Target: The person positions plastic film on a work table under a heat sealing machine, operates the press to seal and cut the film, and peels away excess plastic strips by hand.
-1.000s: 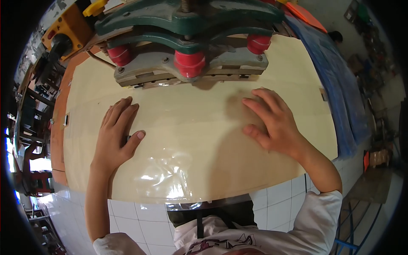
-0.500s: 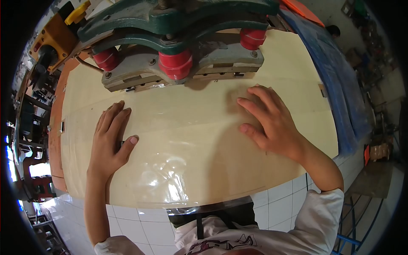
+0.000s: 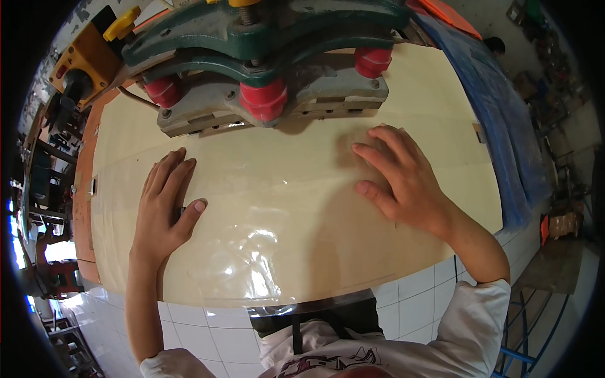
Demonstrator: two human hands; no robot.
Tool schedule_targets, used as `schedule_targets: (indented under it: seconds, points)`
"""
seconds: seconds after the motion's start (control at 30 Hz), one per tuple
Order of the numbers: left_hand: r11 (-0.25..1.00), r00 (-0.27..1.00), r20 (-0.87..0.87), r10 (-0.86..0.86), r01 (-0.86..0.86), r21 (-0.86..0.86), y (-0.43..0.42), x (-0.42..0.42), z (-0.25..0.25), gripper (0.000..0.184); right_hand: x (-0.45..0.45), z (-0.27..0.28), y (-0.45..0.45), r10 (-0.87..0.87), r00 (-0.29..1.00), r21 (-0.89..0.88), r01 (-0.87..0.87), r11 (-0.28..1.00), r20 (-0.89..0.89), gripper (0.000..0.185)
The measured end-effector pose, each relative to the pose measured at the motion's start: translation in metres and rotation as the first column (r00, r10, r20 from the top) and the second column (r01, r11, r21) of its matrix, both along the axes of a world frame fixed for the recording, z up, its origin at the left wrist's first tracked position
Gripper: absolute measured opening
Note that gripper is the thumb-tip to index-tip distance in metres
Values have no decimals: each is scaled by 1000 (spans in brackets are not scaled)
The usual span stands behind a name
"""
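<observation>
My left hand (image 3: 164, 211) lies on a clear plastic sheet (image 3: 252, 252) that covers a cream board (image 3: 435, 82). Its fingers point away from me, with the thumb apart, and part of a small dark piece shows beside the thumb. At the right, my right hand (image 3: 400, 179) rests on or just above the same sheet, fingers spread and slightly bent. Neither hand grips anything. Beyond them a grey metal press plate (image 3: 211, 101) hangs from a green arm (image 3: 302, 31) by red mounts (image 3: 263, 97). Whether the plate touches the sheet, I cannot tell.
A yellow control box (image 3: 85, 66) with a dark knob stands at the upper left. Blue plastic sheeting (image 3: 498, 120) drapes along the right side, with an orange sheet (image 3: 447, 19) behind it. White floor tiles (image 3: 416, 296) lie below the board's near edge.
The press head sits slightly lower and a little to the right in view, and small dark pieces seen under its plate are now hidden. Both hands have stayed almost where they were.
</observation>
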State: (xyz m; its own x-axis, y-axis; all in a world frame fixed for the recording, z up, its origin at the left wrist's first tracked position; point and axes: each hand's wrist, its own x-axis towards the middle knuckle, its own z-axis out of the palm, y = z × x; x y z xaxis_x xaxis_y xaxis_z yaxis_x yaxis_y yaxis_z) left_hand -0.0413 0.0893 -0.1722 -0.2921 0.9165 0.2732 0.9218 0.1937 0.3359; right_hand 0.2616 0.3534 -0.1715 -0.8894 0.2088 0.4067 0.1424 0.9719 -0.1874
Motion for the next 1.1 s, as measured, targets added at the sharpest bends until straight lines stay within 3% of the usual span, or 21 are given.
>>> schedule_targets:
  seconds: [1.1]
  points:
    - [998, 997, -50, -52, 53, 23, -9, -10, 3, 59, -8, 7, -10, -16, 997, -61, 21, 998, 81, 47]
